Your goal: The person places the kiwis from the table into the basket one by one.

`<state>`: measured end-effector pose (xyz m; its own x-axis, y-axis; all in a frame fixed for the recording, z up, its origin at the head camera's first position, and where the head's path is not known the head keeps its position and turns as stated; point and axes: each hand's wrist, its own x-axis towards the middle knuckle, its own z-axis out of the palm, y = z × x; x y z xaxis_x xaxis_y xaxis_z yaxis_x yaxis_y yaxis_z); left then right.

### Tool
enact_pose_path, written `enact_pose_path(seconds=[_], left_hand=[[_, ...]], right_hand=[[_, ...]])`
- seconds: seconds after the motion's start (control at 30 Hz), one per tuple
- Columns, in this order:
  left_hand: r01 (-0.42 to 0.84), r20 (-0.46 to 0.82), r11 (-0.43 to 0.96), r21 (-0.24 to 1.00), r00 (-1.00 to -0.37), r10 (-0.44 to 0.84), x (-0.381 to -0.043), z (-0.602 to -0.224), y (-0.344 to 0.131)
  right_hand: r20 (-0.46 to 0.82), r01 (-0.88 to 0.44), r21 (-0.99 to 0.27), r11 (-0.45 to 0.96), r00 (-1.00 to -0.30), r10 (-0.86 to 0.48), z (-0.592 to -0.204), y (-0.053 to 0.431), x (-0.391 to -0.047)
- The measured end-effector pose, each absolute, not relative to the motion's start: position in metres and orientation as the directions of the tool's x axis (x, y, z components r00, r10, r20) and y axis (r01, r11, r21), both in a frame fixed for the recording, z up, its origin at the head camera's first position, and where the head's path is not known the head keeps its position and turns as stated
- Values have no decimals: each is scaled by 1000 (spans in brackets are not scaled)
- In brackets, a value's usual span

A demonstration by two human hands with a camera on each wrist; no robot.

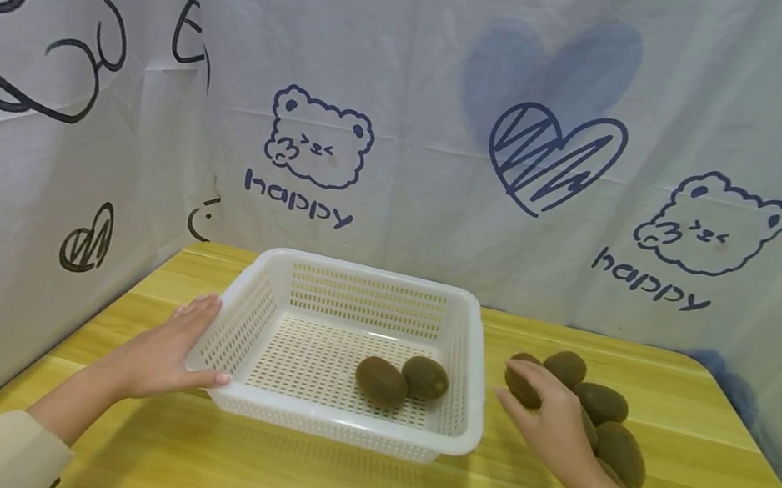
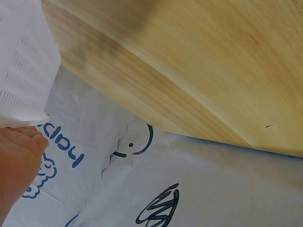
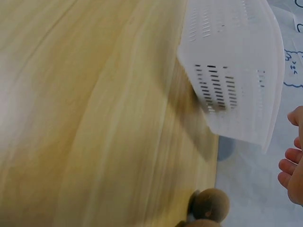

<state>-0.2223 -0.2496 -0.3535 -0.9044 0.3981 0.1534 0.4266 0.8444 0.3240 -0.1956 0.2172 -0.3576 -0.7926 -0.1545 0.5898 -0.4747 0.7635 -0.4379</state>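
A white plastic basket (image 1: pixel 342 416) with slotted walls stands on the table, with two brown kiwis, one kiwi (image 1: pixel 381 383) beside another kiwi (image 1: pixel 426 378), on its floor at the right. My left hand (image 1: pixel 166 350) rests against the basket's left side, fingers extended along the rim and thumb spread over the near corner. To the right of the basket, my right hand (image 1: pixel 550 420) hovers over a group of several kiwis, nearest a kiwi (image 1: pixel 521 388) partly hidden behind it. Thumb and fingers stand apart; in the right wrist view nothing shows between them.
More kiwis lie bunched on the right, including one kiwi (image 1: pixel 621 454) near my right forearm and another (image 1: pixel 565 368) farther back. The wooden table (image 1: pixel 295 483) meets a printed cloth (image 1: pixel 413 197) behind and at the left.
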Motion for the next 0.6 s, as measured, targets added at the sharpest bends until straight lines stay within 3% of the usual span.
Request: enact_pose_path(seconds=[0.6], left_hand=[[440,168,840,317,-898,407,-222,-354,-250]], right_hand=[[585,-375,-435,819,-809,-60,-377,254,-173]])
